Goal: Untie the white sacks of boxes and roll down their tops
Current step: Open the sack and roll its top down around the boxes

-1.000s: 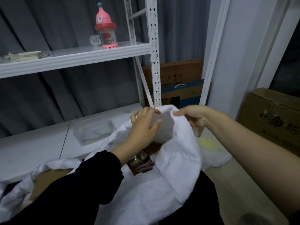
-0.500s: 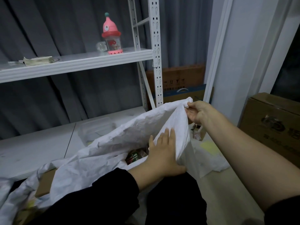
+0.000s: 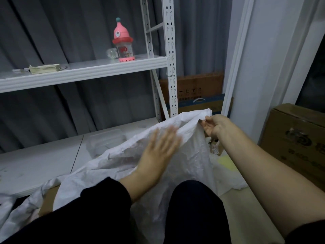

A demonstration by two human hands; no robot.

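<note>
A big crumpled white sack point(image 3: 190, 161) fills the lower middle of the view, its mouth held up in front of me. My right hand point(image 3: 213, 125) pinches the sack's top edge at the upper right. My left hand point(image 3: 158, 154) lies flat with straight fingers on the outside of the sack, blurred by motion. The sack's contents are hidden behind the raised cloth. A brown cardboard flap point(image 3: 47, 201) shows at the lower left under more white sacking.
A white metal rack point(image 3: 169, 55) stands ahead, with a pink bottle point(image 3: 123, 41) and folded papers point(image 3: 44, 68) on its shelf point(image 3: 84, 71). A clear plastic tub point(image 3: 105, 141) sits on the low shelf. Cardboard boxes stand at the right point(image 3: 299, 138) and behind the rack point(image 3: 197, 87).
My left hand let go of the sack's rim, dropped, then came up flat against the cloth. My right hand kept its pinch on the top edge, and the sack's mouth has closed over the boxes.
</note>
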